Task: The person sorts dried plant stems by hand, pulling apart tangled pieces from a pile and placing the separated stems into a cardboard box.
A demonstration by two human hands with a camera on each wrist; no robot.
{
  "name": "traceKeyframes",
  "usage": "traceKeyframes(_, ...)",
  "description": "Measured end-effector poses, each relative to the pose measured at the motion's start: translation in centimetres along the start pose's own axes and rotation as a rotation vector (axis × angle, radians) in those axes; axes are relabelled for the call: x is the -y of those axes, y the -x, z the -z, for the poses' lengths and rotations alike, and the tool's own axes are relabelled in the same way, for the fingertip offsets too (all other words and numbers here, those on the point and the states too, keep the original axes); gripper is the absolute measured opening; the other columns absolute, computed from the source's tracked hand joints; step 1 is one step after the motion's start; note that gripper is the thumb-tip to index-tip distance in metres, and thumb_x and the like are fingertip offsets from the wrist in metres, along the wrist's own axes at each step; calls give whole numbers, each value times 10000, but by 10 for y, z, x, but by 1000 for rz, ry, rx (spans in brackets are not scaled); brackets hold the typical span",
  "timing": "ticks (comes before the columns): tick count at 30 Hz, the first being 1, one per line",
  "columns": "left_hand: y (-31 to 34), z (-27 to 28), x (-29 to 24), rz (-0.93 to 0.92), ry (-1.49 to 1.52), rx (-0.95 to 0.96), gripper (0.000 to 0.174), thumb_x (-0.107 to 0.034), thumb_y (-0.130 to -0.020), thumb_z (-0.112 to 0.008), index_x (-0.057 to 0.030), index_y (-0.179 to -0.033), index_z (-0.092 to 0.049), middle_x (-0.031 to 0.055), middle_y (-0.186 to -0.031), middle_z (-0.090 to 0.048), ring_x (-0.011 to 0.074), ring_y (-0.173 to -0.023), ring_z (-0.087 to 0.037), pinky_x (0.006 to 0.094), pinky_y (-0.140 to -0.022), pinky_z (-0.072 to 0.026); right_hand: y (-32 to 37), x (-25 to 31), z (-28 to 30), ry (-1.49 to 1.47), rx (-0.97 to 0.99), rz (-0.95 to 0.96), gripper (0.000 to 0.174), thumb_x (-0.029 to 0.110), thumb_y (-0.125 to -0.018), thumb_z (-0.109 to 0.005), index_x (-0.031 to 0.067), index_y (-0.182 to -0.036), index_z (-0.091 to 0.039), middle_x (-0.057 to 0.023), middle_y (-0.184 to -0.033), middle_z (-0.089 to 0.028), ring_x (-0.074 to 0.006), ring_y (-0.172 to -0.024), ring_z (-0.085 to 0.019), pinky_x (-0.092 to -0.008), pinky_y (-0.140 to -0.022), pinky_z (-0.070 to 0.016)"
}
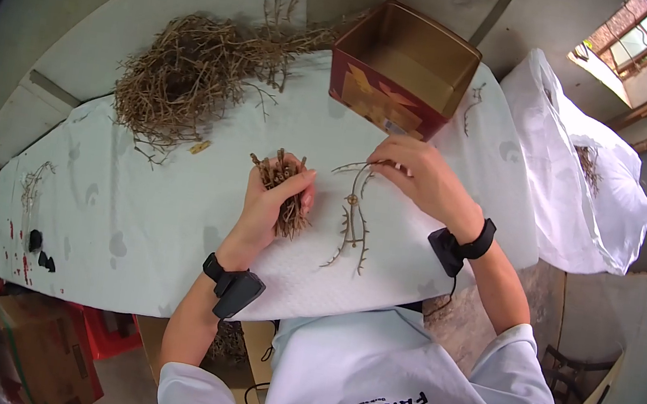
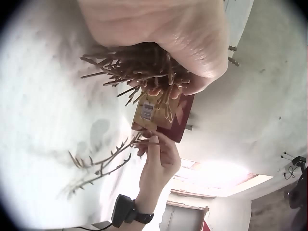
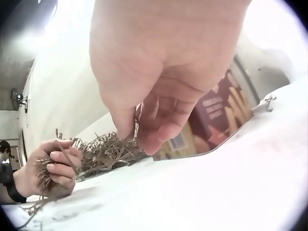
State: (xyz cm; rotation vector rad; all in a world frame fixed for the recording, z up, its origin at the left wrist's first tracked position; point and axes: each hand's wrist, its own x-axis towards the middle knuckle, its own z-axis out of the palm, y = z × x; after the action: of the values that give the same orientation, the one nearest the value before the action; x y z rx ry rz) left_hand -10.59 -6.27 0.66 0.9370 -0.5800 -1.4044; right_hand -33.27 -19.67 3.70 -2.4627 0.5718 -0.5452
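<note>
In the head view my left hand (image 1: 266,203) grips a bundle of short brown twigs (image 1: 289,214), fingers curled round it. My right hand (image 1: 425,178) pinches the upper end of a thin thorny branched twig (image 1: 352,202), which extends down over the white cloth. The left wrist view shows the bundle (image 2: 139,67) under the left hand (image 2: 163,29), and beyond it the right hand (image 2: 161,161) holding the thorny twig (image 2: 108,163). In the right wrist view the right thumb and fingers (image 3: 154,142) meet close together; the left hand (image 3: 57,168) holds its bundle beyond.
A large tangled twig pile (image 1: 180,77) lies at the back left. The red and gold box (image 1: 390,100) stands open at the back, beside a small loose twig (image 1: 472,107). At the right is a white bag (image 1: 611,191); dark small objects (image 1: 40,246) lie at the far left.
</note>
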Motion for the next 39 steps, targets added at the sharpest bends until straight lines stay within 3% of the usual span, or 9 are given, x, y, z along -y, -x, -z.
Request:
traceKeyframes(4,3,-3,5,-35,23,2,146,-52,-915,-669,-60,-863,-533,39,-682,-577,125,-584,-565,265,-514,-442,40,16,35,-68,-49,-258,131,38,-883,-686,-22,-999,-685,-95,-878,-668,-182,-779,-650,-326,-681,-523)
traceKeyframes(9,10,-16,11,9,-43,17,96,-35,-933,-614,-51,-903,-525,60,-668,-550,143,-568,-533,273,-517,-421,119,22,72,-62,-117,-474,101,37,-919,-662,-21,-999,-683,-78,-880,-691,-121,-713,-638,-285,-636,-511)
traceKeyframes(12,15,-16,18,6,-87,80,133,-42,-922,-656,-55,-865,-537,41,-687,-581,128,-578,-571,250,-509,-435,178,30,86,-186,-314,-615,96,48,-938,-660,-23,-999,-683,-50,-877,-708,-86,-726,-639,-238,-618,-493)
traceKeyframes(15,18,-22,19,32,-128,104,134,-36,-929,-642,-58,-878,-520,40,-694,-567,127,-589,-553,250,-514,-426,247,40,100,-334,-543,-688,129,87,-947,-668,-30,-1000,-676,-41,-857,-706,-89,-746,-653,-220,-621,-498)
traceKeyframes(20,22,-28,21,30,-152,127,147,-37,-938,-621,-67,-884,-487,39,-708,-534,121,-610,-517,258,-541,-422,338,55,104,-296,-573,-1009,174,122,-935,-685,-39,-999,-669,-57,-875,-711,-91,-751,-657,-242,-627,-515)
traceKeyframes(28,21,-28,20,38,-190,189,138,-30,-930,-595,-63,-893,-466,41,-704,-497,117,-627,-485,257,-556,-414,419,-15,32,-240,-430,-1268,220,165,-901,-710,-13,-1021,-664,-77,-898,-703,-159,-733,-662,-309,-652,-522)
traceKeyframes(31,26,-23,15,31,-197,188,142,-33,-918,-598,-62,-898,-460,43,-699,-484,120,-626,-475,254,-551,-407,429,-34,17,189,-195,-1158,279,217,-863,-732,1,-1024,-662,-121,-909,-688,-243,-751,-666,-346,-652,-517)
traceKeyframes(35,53,-19,8,17,-253,129,174,-72,-890,-632,-58,-902,-459,46,-695,-478,127,-621,-470,260,-546,-401,350,6,55,40,-2,-1176,295,208,-856,-742,-19,-1023,-654,-124,-908,-696,-246,-796,-677,-366,-703,-532)
traceKeyframes(39,100,10,9,-24,68,102,209,-106,-866,-666,-45,-920,-474,49,-701,-483,135,-620,-483,265,-549,-402,266,49,81,-125,181,-966,293,207,-858,-743,-15,-1029,-657,-128,-899,-697,-229,-805,-677,-353,-714,-532)
